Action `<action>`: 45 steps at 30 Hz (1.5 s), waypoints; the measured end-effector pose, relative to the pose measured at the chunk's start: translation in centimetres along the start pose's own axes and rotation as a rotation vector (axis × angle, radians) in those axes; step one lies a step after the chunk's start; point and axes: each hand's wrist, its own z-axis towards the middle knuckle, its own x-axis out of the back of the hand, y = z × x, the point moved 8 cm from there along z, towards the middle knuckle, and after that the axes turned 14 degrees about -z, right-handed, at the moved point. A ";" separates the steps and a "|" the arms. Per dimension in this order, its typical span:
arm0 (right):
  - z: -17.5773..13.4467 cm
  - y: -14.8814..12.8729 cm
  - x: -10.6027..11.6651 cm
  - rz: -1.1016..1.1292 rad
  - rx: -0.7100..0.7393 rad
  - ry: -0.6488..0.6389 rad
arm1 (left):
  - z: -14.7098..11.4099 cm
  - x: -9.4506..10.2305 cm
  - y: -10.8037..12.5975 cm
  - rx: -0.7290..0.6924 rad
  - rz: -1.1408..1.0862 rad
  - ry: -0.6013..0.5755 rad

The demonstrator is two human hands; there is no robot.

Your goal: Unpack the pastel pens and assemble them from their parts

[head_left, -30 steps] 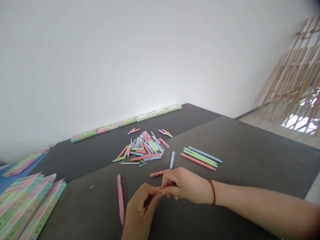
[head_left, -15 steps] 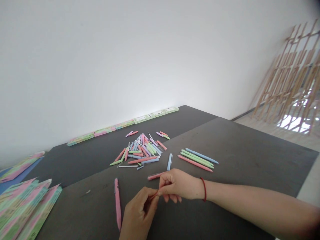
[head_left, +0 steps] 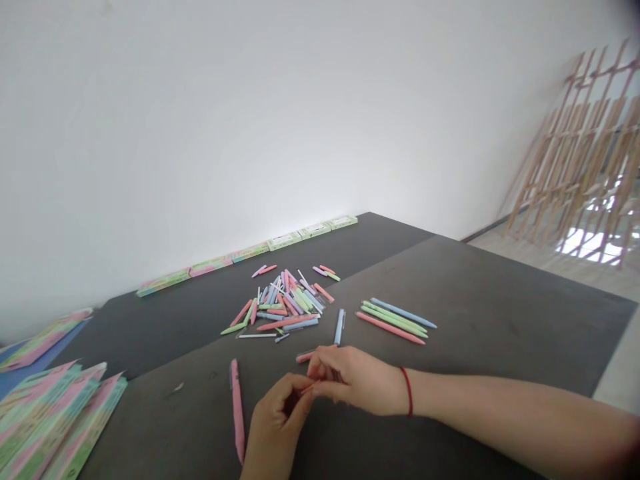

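Fingertips of my left hand (head_left: 280,417) and my right hand (head_left: 357,383) meet low in the middle of the view, both closed in a pinch. Whatever lies between them is too small and covered to name; only a hint of red shows there. A pink pen (head_left: 238,410) lies left of my left hand. Just beyond my right hand lie a blue pen barrel (head_left: 340,327) and a red pen piece (head_left: 304,358), partly hidden by the fingers. Farther right, a blue pen (head_left: 403,313), green pens (head_left: 395,320) and a red pen (head_left: 390,328) lie side by side.
A heap of pastel pen parts (head_left: 287,300) spreads over the dark table (head_left: 480,313). Flat boxes (head_left: 250,252) line the wall edge. Several printed packs (head_left: 55,420) lie at the left, another pack (head_left: 47,339) behind them. A wooden rack (head_left: 585,153) stands at the right.
My right hand has shifted slightly left and down, covering more of the red pen piece. Its fingers now overlap my left fingertips more. The pens on the table have stayed put.
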 end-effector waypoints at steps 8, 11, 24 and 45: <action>0.4 2.5 -2.1 0.252 -0.200 -0.116 | 0.4 -0.4 -0.6 0.053 0.228 -0.047; 1.3 3.9 -1.1 0.373 -0.222 -0.102 | 0.7 -0.1 -0.1 0.023 0.242 -0.027; 2.4 4.2 -1.9 0.713 -0.247 -0.132 | 2.2 0.1 2.1 0.002 0.701 -0.049; 1.7 1.9 1.0 0.305 -0.087 -0.051 | 2.1 0.1 2.0 0.191 1.151 -0.294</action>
